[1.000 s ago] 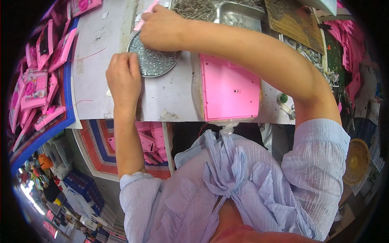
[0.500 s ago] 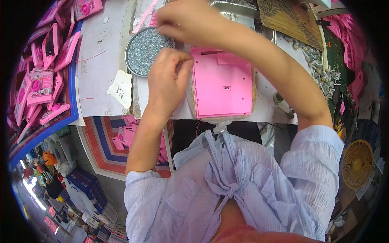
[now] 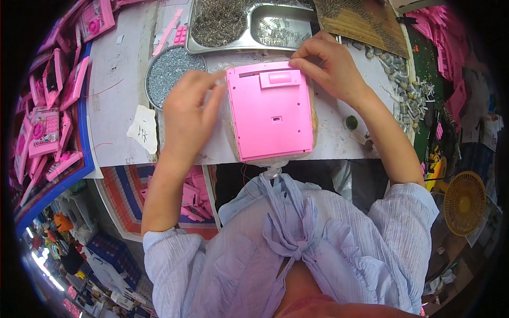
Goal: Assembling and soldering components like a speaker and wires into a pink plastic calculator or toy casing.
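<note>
A pink plastic case lies flat in front of me, with screw holes, a small slot in its middle and a raised block near its far edge. Beneath it is a pad wrapped in clear plastic. My left hand is at the case's far left corner, slightly blurred, thumb and forefinger apart and nothing visible between them. At the far right corner, the thumb and forefinger of my right hand are pinched together. Whatever they hold there is too small or hidden to make out.
A round dish of small screws stands at the left, behind it a metal tray with springs. Cardboard with small metal parts lies far right, near several small grey parts. Pink toy parts are heaped far left.
My right hand has come back from beyond the screw dish to the case's far right corner. My left hand remains near the far left corner, its fingers now spread. The whole view has shifted.
</note>
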A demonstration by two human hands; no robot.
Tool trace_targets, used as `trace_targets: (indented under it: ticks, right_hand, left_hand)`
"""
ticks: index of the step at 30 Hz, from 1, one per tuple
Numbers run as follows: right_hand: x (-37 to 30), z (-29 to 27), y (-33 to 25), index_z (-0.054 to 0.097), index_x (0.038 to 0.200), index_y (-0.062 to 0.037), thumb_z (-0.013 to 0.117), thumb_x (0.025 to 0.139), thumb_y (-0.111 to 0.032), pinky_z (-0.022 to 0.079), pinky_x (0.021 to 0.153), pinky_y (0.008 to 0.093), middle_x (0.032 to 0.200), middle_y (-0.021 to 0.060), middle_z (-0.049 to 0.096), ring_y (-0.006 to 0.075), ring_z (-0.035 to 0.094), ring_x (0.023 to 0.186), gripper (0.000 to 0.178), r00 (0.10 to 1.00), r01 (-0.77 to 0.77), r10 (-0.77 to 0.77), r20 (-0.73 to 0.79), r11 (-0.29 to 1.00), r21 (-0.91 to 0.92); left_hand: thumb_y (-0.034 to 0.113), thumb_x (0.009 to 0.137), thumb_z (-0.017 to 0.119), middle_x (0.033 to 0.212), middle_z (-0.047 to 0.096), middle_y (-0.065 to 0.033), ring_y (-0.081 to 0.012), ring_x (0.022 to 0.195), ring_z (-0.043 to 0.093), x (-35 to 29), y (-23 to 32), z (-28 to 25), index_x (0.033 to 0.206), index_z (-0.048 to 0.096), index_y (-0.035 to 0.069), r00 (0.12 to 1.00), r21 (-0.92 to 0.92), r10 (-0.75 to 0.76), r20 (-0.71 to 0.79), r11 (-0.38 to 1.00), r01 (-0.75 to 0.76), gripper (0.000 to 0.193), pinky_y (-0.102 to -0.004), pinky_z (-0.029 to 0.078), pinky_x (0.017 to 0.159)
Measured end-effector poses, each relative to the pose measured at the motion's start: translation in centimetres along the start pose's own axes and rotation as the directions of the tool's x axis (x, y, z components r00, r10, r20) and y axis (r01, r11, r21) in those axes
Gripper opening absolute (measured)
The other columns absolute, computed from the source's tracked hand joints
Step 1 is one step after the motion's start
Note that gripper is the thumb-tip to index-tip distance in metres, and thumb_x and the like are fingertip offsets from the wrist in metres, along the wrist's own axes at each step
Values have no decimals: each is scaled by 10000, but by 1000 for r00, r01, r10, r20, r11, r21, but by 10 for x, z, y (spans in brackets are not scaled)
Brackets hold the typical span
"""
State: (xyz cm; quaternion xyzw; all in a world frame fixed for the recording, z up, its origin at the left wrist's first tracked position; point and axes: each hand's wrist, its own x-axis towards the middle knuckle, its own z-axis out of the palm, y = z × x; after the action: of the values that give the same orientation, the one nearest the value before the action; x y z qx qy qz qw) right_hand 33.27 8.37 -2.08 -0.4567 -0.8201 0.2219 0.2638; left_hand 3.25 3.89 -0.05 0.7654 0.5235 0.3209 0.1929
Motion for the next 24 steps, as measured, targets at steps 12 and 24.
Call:
trace_targets:
  ticks: [12,24]
  right_hand:
    - [135,63,-79,789,937,-112,700,841,-173,537,796,396,931,47,753,227,635,1101,145,829,526,-420,370,809,-260]
    - [184,126,-120,778,829,-147,671,837,-214,490,839,404,872,-24,756,199,668,1016,126,772,601,-374,514,691,-401]
  left_hand:
    - [182,855,763,838,674,-103,-309,853,654,-9,-79,-27,870,715,42,971,351,-236,26,912,212,149,-448,474,783]
    - [92,906,723,808,662,-106,-242,705,609,-28,-79,-40,854,701,1,848,-133,-522,97,837,531,107,-332,460,667]
